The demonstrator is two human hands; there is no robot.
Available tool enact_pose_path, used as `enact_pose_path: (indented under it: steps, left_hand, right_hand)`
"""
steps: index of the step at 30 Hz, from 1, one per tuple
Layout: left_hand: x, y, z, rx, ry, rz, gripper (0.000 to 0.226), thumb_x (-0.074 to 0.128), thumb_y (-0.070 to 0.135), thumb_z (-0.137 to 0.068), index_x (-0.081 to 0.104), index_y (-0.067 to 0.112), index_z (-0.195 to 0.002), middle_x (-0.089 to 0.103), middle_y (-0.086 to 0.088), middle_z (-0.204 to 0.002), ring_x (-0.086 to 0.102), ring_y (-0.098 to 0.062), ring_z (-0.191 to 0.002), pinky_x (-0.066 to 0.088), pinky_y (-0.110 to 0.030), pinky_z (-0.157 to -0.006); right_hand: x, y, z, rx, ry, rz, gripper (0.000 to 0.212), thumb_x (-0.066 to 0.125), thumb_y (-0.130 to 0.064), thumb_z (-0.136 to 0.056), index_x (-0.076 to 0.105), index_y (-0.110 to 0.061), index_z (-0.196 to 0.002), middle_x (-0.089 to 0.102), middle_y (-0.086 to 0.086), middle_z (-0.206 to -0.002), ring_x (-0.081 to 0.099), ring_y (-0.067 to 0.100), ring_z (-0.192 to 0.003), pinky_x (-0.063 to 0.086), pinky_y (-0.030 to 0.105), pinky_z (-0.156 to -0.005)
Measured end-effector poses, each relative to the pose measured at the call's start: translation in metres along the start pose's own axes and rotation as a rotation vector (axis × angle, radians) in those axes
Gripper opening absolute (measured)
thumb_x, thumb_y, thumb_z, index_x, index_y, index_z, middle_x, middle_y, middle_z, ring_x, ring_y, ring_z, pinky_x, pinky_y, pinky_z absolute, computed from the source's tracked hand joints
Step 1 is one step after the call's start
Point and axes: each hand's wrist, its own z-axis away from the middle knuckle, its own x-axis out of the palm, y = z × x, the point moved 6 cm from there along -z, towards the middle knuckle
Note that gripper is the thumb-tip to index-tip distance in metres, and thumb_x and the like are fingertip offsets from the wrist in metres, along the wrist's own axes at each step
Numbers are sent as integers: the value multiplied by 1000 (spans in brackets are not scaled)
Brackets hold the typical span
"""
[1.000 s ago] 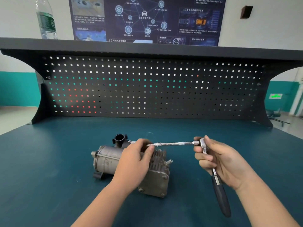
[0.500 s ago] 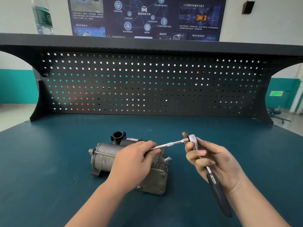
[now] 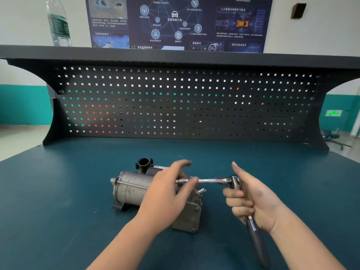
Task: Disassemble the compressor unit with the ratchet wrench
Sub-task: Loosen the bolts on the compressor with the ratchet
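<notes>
compressor unit [image 3: 134, 189] was dull grey metal with a black port on top. ratchet wrench [image 3: 235, 184] had a shiny chrome head and extension, dark grey-black handle. desk [image 3: 58, 191] top was dark teal. pegboard [image 3: 185, 102] at its far edge was black, gridded with small square holes.

Dull grey cast-metal compressor unit [image 3: 134, 189], shiny chrome ratchet wrench [image 3: 234, 182], matt teal bench top [image 3: 58, 191]

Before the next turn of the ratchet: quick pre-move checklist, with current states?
1. Right hand grips ratchet wrench: ok.
2. Left hand steadies extension bar: ok, thumb and fingers on it.
3. Bar seated in ratchet head: ok, looks joined.
4. Bit on a bolt of the compressor unit: cannot tell, left hand hides it.
5. Compressor lying flat on the bench: ok.
</notes>
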Motion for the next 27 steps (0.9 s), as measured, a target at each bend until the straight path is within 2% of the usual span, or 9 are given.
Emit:
enact_pose_path:
  steps: [2,4,6,8,13,18,20,23,27]
  left_hand:
    - [-13,-12,-6,-68,134,37,21,46,50,-89,45,51,-110,60,24,-92,54,0,-94,40,-20,-86]
    - [-21,-31,-14,-149,149,-216,21,42,43,-93,53,34,-109,62,19,-98,57,-12,-98,40,-33,-90]
    - [-14,-55,-17,-282,-52,-639,35,31,46,-96,57,26,-106,64,7,-109,53,-19,-107,35,-36,-93]
    - [-4,-69,-15,-341,-201,-817,45,22,49,-97,59,28,-111,60,5,-120,49,-19,-116,28,-36,-99]
    - [-10,-77,-33,-358,-217,-762,41,33,51,-93,55,23,-113,59,-2,-117,53,-24,-111,32,-40,-94]
    - [-49,-106,-78,-609,-115,-712,43,44,40,-91,48,10,-122,55,-13,-121,53,-33,-109,39,-38,-88]
    - [-43,-124,-87,-744,-243,-607,56,46,49,-91,48,3,-123,57,-13,-117,54,-31,-105,42,-33,-83]
    - [-22,-146,-87,-841,-418,-443,65,50,62,-85,57,3,-111,58,-9,-101,55,-27,-89,39,-27,-74]
    - [-15,-163,-86,-832,-378,-541,51,54,60,-82,57,9,-85,60,-6,-95,57,-27,-90,42,-28,-72]
  right_hand:
    - [-8,-4,-3,-19,62,-136,35,63,-43,-80,48,-12,-70,22,-6,-45,12,3,-32,14,10,-26]
    - [-27,-9,-7,-59,175,-299,35,55,-39,-87,44,-12,-67,22,-7,-39,14,4,-26,14,10,-25]
    - [-51,-11,-11,-98,317,-393,38,48,-38,-94,39,-14,-66,24,-6,-38,19,6,-23,16,10,-26]
    - [-69,-9,-15,-144,446,-366,35,47,-32,-97,37,-15,-68,25,-5,-38,20,7,-23,18,9,-29]
    - [-89,-2,-31,-211,654,-62,18,51,-12,-97,42,-11,-81,31,3,-58,26,10,-36,23,11,-32]
    - [-93,-14,-35,-268,759,400,4,51,4,-90,50,1,-91,49,12,-72,54,24,-57,48,24,-44]
    - [-93,-18,-32,-265,847,647,13,51,9,-83,56,5,-95,59,15,-76,61,32,-67,46,31,-60]
    - [-92,-21,-31,-257,921,937,22,46,6,-79,60,2,-96,60,12,-73,55,31,-66,38,30,-57]
    - [-81,-24,-30,-236,958,1109,37,51,-6,-86,52,1,-123,63,12,-99,57,33,-95,44,34,-74]
